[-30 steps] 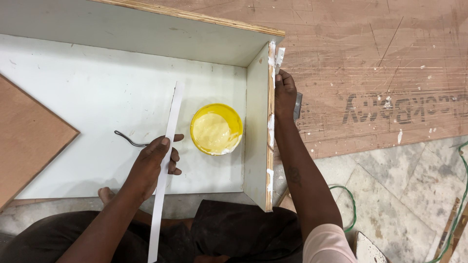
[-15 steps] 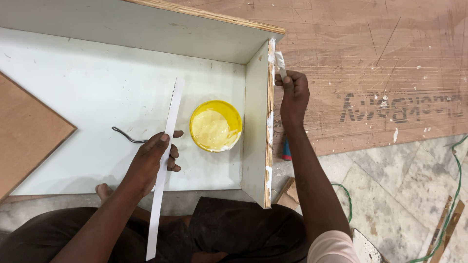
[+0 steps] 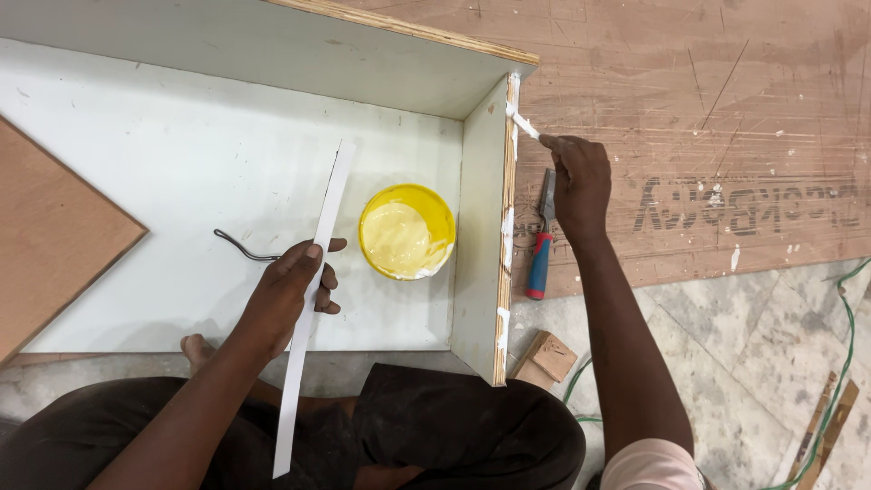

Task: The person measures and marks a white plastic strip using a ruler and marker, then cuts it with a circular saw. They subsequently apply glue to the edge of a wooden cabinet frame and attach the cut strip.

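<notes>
My right hand [image 3: 577, 181] grips a small white glue-covered spreader [image 3: 524, 124] and touches its tip to the far end of the plywood edge [image 3: 504, 245] of an upright white panel. White glue blobs sit along that edge. My left hand [image 3: 290, 289] holds a long white edge-band strip [image 3: 313, 299] over the white board [image 3: 181, 163] of the open cabinet box. A yellow bowl of pale glue [image 3: 406, 232] rests on the board between my hands.
A chisel with a red and blue handle [image 3: 541, 243] lies on the brown plywood sheet [image 3: 708, 109] right of the panel. A bent black wire [image 3: 243, 247], a brown board [image 3: 50, 236] at left, a small wood block [image 3: 544, 357] and a green cable [image 3: 839, 363] are nearby.
My right hand has drawn back from the panel's far corner and now holds the spreader tip there; the chisel it covered is exposed. My left hand with the strip has stayed put.
</notes>
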